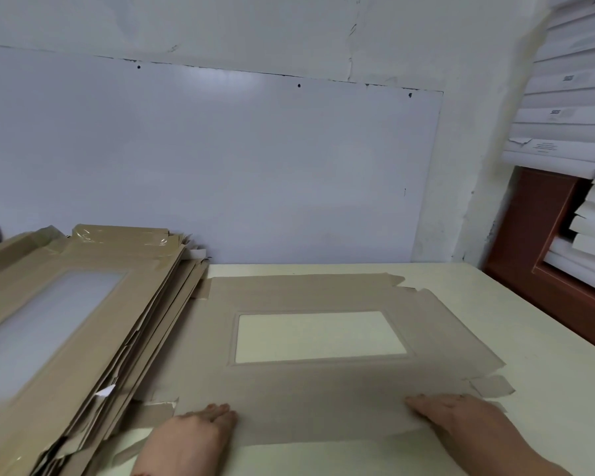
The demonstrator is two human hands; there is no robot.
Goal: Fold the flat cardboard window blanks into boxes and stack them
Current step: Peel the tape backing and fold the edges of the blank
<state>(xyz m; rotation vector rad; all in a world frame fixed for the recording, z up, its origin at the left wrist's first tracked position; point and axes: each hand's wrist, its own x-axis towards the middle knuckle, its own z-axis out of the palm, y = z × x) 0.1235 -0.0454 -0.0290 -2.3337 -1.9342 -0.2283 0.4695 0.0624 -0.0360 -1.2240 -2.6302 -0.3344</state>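
A flat brown cardboard blank (323, 393) with a clear rectangular window lies spread on the cream table (547, 389) in front of me. My left hand (193, 438) rests flat on its near left edge, fingers straight. My right hand (461, 420) lies flat on its near right part, fingers pointing left. To the left sits a tall pile of more flat window blanks (76, 321), its top one showing a frosted window.
A white board covers the wall (220, 159) behind the table. At the right stand a red-brown wooden frame (536, 242) and stacks of white flat packs (571, 97) above and inside it. The table's right side lies bare beside the blank.
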